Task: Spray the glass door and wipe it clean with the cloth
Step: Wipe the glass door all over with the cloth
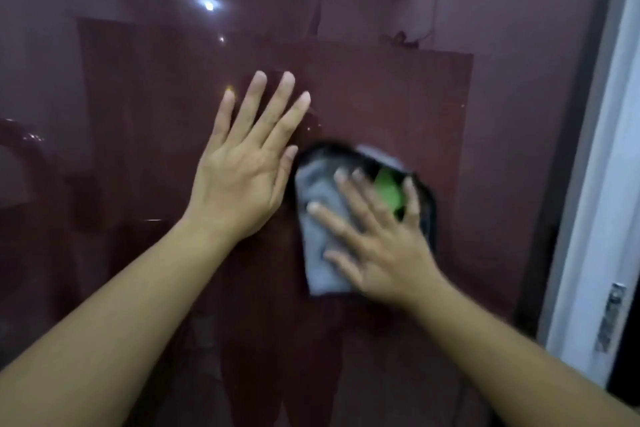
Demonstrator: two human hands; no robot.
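Observation:
The dark, reddish glass door (138,80) fills almost the whole view and mirrors ceiling lights and a room. My left hand (246,163) lies flat on the glass with its fingers spread, holding nothing. Just to its right, my right hand (377,236) presses a folded grey cloth (320,218) with a black edge and a green patch flat against the glass. The right hand and cloth are blurred. No spray bottle is in view.
A white door frame (602,184) runs down the right edge, with a metal latch plate (611,319) low on it. Reflected shapes of furniture show faintly in the glass at the left.

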